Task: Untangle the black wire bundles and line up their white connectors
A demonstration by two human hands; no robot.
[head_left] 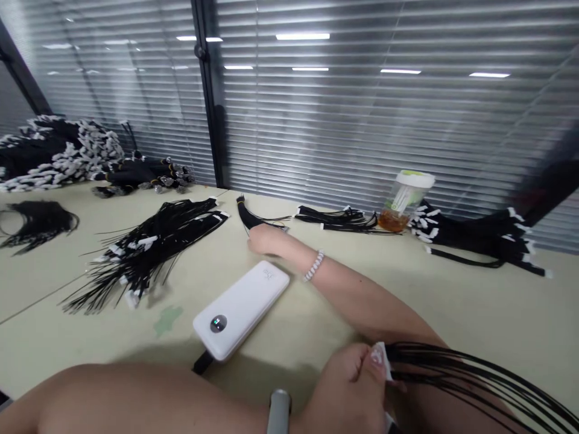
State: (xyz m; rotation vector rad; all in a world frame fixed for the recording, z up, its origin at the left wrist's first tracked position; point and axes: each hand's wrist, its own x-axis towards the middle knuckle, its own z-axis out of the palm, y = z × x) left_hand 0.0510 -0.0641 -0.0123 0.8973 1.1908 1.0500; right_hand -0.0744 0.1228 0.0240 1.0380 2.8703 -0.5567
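Note:
My left hand [355,389], with a watch band on the wrist, is closed around the white connector [382,360] of a wire harness. Its thin black wires [470,367] fan out to the right, over my right forearm. Further off, my right hand [266,239], wearing a beaded bracelet, reaches across the table. Its fingers are curled at the lower end of a black wire bundle [248,216] tied with a yellow band. The fingertips are mostly hidden behind the hand.
A white power bank [242,307] lies before me. Harness piles [163,241] spread left, with bigger heaps [58,150] behind. Along the blinds lie more black wires [337,218], a lidded plastic jar [404,202] with amber contents, and a white-ended bundle [479,234].

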